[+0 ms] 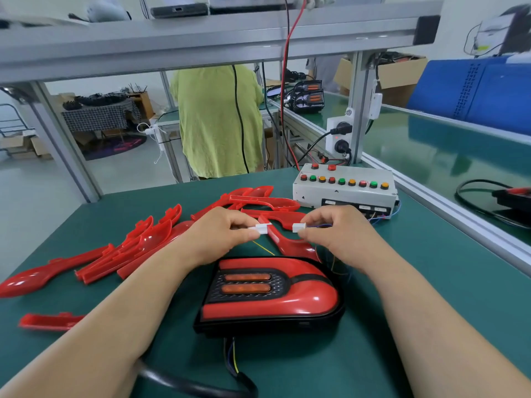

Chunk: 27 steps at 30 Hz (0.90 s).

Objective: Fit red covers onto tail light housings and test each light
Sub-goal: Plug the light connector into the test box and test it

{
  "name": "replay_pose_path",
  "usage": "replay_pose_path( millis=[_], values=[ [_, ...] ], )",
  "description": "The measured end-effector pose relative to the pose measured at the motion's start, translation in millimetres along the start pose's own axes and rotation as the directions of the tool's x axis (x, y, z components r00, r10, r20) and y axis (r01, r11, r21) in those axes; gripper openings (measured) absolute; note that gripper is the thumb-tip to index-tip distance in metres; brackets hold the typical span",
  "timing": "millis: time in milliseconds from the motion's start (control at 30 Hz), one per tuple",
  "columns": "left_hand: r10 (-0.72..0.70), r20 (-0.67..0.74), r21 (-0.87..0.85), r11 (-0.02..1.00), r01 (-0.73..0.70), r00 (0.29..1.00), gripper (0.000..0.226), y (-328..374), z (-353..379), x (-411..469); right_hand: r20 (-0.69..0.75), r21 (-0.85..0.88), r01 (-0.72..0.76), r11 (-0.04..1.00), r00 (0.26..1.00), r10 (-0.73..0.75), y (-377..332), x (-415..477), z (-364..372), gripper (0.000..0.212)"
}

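Note:
A tail light [270,294] with its red cover fitted lies on the green table in front of me, its black cable running off toward the near edge. My left hand [218,231] pinches a white connector [261,227] on thin wires. My right hand [333,229] pinches a second white connector [296,227], whose wires lead toward the test box [344,188]. The two connectors face each other with a small gap between them. Several loose red covers [138,245] lie spread to the left and behind my hands.
The white test box with coloured buttons stands at the back right, next to a socket block [340,133] on the frame post. A person in a green shirt [215,119] stands beyond the table. An aluminium rail [459,214] borders the table's right side.

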<state>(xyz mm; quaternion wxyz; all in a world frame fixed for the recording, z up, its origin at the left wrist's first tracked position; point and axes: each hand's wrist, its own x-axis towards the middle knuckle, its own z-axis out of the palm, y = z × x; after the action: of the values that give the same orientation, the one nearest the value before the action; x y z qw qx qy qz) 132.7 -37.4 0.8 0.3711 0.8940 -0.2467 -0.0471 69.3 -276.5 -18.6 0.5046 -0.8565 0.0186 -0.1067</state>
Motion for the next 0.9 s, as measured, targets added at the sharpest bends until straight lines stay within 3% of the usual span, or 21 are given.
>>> replay_pose_path(
  millis=[100,167,233,300,333,400,467,700,900],
  values=[
    [0.017,0.065,0.201,0.979,-0.03,0.998,0.014,1.8,1.6,-2.0,-0.05,-0.158,-0.016,0.987,0.999,0.008,3.8,2.1,-1.4,0.014],
    [0.041,0.09,0.237,0.97,-0.061,0.995,0.021,3.3,0.6,-4.9,-0.036,-0.239,-0.022,0.971,0.999,0.013,4.9,2.4,0.9,0.014],
    [0.101,0.01,0.217,0.971,-0.1,0.995,0.021,10.1,-3.8,-8.1,-0.013,-0.288,-0.026,0.957,1.0,0.023,5.2,2.0,3.6,0.03],
    [0.111,-0.124,0.196,0.977,-0.085,0.986,0.005,18.4,-15.3,-10.7,-0.045,-0.318,-0.017,0.948,0.999,0.003,3.8,2.6,3.4,0.042],
    [0.082,-0.133,0.202,0.978,-0.054,0.988,0.015,20.7,-22.4,-11.3,-0.08,-0.326,-0.006,0.945,0.997,-0.021,2.3,2.5,2.9,0.044],
    [-0.05,0.044,0.266,0.963,0.036,0.998,0.032,25.1,-34.3,-14.5,-0.158,-0.324,0.015,0.946,0.985,-0.07,0.0,1.7,2.0,0.044],
    [-0.185,0.237,0.342,0.935,0.096,0.954,0.04,29.0,-37.5,-19.0,-0.177,-0.329,0.014,0.944,0.981,-0.076,-1.6,0.5,2.5,0.04],
    [-0.302,0.309,0.412,0.897,0.159,0.902,0.043,23.0,-28.6,-23.0,-0.097,-0.343,-0.014,0.939,0.995,-0.02,-0.6,-0.3,7.7,0.028],
    [-0.313,0.413,0.297,0.934,0.198,0.855,0.051,22.9,-20.4,-26.1,-0.136,-0.355,-0.044,0.934,0.991,-0.005,-1.3,-0.2,7.6,0.029]
  ],
)
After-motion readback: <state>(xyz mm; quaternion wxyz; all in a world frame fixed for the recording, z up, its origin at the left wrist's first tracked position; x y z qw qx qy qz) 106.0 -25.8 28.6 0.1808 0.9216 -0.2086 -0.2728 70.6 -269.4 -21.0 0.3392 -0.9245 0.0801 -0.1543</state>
